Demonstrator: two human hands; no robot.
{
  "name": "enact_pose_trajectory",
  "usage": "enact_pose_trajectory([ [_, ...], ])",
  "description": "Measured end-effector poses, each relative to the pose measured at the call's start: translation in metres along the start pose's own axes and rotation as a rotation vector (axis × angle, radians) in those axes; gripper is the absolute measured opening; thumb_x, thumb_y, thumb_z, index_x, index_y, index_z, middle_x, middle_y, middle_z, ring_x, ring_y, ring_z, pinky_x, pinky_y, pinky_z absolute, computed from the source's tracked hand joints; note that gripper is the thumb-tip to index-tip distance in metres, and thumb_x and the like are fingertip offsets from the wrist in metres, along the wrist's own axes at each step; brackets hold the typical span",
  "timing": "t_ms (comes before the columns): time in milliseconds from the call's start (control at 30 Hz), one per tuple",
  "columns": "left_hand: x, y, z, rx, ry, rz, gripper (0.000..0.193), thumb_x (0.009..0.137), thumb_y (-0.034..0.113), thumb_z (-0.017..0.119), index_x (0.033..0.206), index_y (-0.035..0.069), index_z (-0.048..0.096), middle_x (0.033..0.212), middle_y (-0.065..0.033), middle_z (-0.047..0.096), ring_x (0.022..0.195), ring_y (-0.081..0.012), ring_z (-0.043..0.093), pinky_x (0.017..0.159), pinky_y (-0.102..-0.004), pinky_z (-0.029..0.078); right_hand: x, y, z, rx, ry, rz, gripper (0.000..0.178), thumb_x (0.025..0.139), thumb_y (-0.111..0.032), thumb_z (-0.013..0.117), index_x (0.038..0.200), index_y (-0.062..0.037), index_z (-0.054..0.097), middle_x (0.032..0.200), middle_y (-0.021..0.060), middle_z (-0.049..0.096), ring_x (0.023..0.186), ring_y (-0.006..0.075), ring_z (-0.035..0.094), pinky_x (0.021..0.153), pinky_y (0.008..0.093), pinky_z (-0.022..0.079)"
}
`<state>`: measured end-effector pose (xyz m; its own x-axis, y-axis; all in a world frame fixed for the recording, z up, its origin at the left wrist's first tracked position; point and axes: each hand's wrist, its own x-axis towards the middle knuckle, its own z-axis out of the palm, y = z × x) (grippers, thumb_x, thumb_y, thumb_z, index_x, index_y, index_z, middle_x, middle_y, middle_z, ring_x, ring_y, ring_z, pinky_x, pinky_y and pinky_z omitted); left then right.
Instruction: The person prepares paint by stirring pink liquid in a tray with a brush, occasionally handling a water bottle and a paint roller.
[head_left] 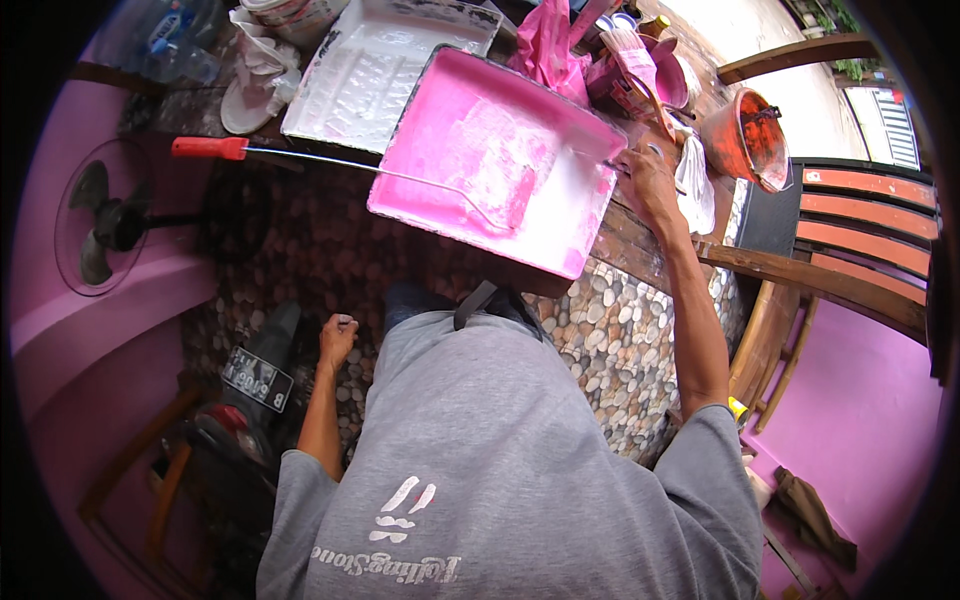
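Note:
A pink-coated paint tray (430,120) sits at the near edge of the table, with white paint pooled at its right end. Across it lies a paint roller (330,158) with a red handle; its pink sleeve rests inside the tray. My right hand (652,185) is at the tray's right rim, fingers closed around a thin dark piece that reaches over the rim; its kind is hidden. My left hand (338,338) hangs low beside my body, away from the table, with fingers curled and nothing visible in them.
Behind stands a white-coated paint tray (370,60). A pink-stained paintbrush (630,55), a pink plastic bag (550,50) and a white rag (693,180) crowd the back right. An orange-stained bucket (745,140) is farther right. A fan (115,225) and motorbike (245,400) stand left; a slatted bench (865,215) right.

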<state>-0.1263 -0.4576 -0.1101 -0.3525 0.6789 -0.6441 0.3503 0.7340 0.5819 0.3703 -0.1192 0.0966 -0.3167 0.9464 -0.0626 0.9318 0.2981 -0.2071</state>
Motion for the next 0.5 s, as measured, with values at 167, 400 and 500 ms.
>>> enact_pose_trajectory([
  [167,0.002,0.004,0.001,0.020,-0.014,-0.007,0.024,0.083,0.018,0.066,0.099,0.000,0.063,0.081,-0.0120,0.069,0.065,-0.0173,0.067,0.063,-0.0311,0.053,0.008,0.009,0.006,0.032,0.037,0.075,0.020,0.082,-0.007,0.059,0.099,-0.0060,0.069,0.097,0.0186,0.061,0.091,0.0373,0.062,0.080,0.0452,0.048],
  [400,0.005,0.002,0.003,0.035,-0.017,0.023,0.023,0.083,0.016,0.066,0.099,0.000,0.063,0.081,-0.0116,0.068,0.065,-0.0169,0.067,0.063,-0.0305,0.053,-0.025,-0.017,0.010,0.027,0.004,0.019,0.015,0.083,-0.006,0.059,0.095,-0.0039,0.067,0.097,0.0182,0.060,0.084,0.0374,0.063,0.075,0.0451,0.049],
  [500,0.004,0.004,0.006,0.005,-0.032,0.010,0.023,0.083,0.017,0.066,0.099,0.000,0.063,0.082,-0.0117,0.068,0.066,-0.0170,0.067,0.062,-0.0301,0.053,-0.046,-0.028,0.009,0.113,0.012,-0.031,0.015,0.083,-0.008,0.060,0.096,-0.0030,0.066,0.088,0.0188,0.057,0.077,0.0360,0.061,0.070,0.0451,0.049],
])
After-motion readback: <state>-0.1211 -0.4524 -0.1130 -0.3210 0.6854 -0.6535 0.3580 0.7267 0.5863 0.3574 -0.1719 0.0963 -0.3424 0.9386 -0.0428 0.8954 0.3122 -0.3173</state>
